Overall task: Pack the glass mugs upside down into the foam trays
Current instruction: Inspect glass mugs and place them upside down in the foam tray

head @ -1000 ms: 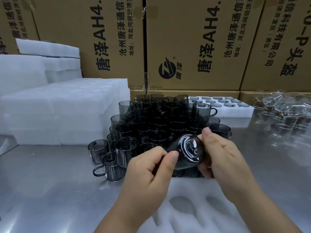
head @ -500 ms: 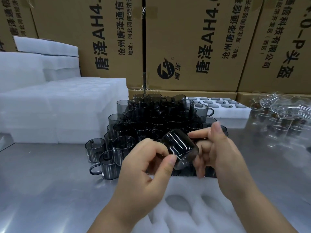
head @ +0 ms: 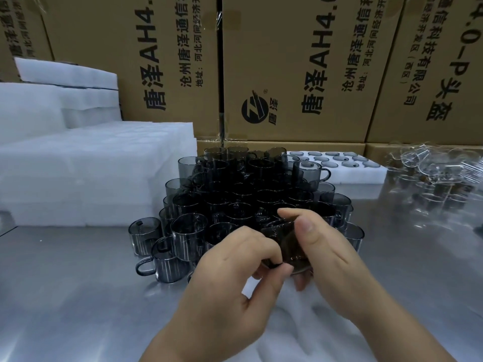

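Both hands hold one smoky grey glass mug (head: 286,248) just above the near foam tray (head: 295,325). My left hand (head: 235,286) pinches its dark handle between thumb and finger. My right hand (head: 321,259) wraps the mug's body, thumb on top. The mug is tilted and largely hidden by my fingers. Behind it stands a dense stack of upright grey mugs (head: 248,194). The near tray's pockets are mostly covered by my arms.
A filled foam tray (head: 371,173) with upturned mugs lies at the back right. Stacked foam trays (head: 91,173) sit at left. Clear glass mugs (head: 439,165) stand far right. Cardboard boxes (head: 287,69) wall the back. Two loose grey mugs (head: 162,259) stand left of the stack.
The mug has turned over in my hands and come lower, toward the near tray. My left fingers have shifted onto its handle and my right hand now covers its body.
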